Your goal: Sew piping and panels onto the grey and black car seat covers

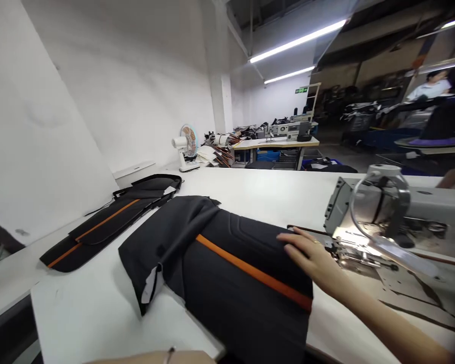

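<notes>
A dark padded cover with an orange stripe (227, 263) lies across the white table (98, 313) in front of me. My right hand (309, 253) rests flat on its right edge, fingers stretched out, close to the needle area of the sewing machine (382, 217). A ring shows on one finger. Of my left arm only the forearm and wrist with a thin bracelet (169, 355) show at the bottom edge; the hand itself is out of the frame.
A second dark cover with orange piping (109, 222) lies at the back left of the table by the white wall. A small fan (187, 146) stands behind it. More work tables and a person (430, 86) are farther back.
</notes>
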Demonstrator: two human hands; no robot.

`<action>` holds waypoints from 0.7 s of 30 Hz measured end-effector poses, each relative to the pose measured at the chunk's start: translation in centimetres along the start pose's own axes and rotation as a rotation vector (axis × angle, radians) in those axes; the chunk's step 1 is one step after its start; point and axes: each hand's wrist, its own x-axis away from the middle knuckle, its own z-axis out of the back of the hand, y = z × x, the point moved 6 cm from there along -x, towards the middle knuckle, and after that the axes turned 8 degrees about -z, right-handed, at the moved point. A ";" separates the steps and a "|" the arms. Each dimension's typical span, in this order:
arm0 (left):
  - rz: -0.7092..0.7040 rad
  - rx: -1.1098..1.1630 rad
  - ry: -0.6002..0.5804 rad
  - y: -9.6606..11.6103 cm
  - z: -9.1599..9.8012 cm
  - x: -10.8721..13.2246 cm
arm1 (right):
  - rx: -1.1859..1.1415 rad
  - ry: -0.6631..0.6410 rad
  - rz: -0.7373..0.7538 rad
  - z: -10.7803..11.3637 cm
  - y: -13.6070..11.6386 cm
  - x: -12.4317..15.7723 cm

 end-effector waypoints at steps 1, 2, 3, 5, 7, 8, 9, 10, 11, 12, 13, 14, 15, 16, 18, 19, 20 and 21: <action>-0.123 0.021 -0.070 1.2 0.6 1.0 | 0.175 -0.157 0.061 0.0 -1.0 1.0; -0.215 0.043 -0.131 2.1 1.0 1.7 | 0.333 -0.283 0.094 -0.1 -2.0 2.1; -0.264 0.044 -0.180 2.3 1.2 2.2 | 0.459 -0.373 0.113 -0.3 -3.0 3.3; -0.189 -0.032 -0.281 1.1 0.2 2.4 | 0.586 -0.452 0.147 -0.9 -5.4 5.5; 0.070 -0.194 -0.463 -1.5 -2.6 2.7 | 0.572 -0.487 0.232 -2.0 -8.1 7.1; 0.183 -0.217 -0.580 -2.4 -4.4 3.3 | 0.543 -0.507 0.280 -2.7 -9.3 7.6; 0.253 -0.205 -0.635 -2.5 -5.9 4.0 | 0.517 -0.522 0.319 -3.5 -10.3 7.8; 0.272 -0.163 -0.643 -1.9 -7.3 4.6 | 0.496 -0.530 0.355 -4.4 -11.1 7.8; 0.242 -0.103 -0.635 -0.6 -8.4 5.2 | 0.481 -0.528 0.392 -5.4 -11.7 7.6; 0.186 -0.043 -0.610 1.2 -9.2 5.8 | 0.476 -0.513 0.428 -6.5 -12.2 7.2; 0.110 0.013 -0.586 3.3 -9.6 6.5 | 0.477 -0.483 0.466 -7.8 -12.5 6.7; 0.007 0.071 -0.567 5.6 -9.8 7.2 | 0.481 -0.448 0.502 -9.2 -12.6 6.2; -0.114 0.131 -0.549 7.8 -9.6 8.0 | 0.492 -0.414 0.525 -10.9 -12.5 5.8; -0.229 0.197 -0.528 9.6 -9.0 9.0 | 0.502 -0.393 0.534 -12.6 -12.1 5.6; -0.333 0.313 -0.413 11.0 -6.6 11.6 | 0.532 -0.429 0.514 -16.0 -10.2 5.8; -0.278 0.338 -0.312 10.1 -4.8 13.2 | 0.549 -0.446 0.489 -17.2 -8.9 6.0; -0.125 0.321 -0.184 7.9 -2.8 15.1 | 0.557 -0.451 0.478 -18.0 -7.6 6.3; 0.114 0.255 -0.039 4.7 -0.5 17.7 | 0.558 -0.445 0.466 -18.3 -6.3 6.6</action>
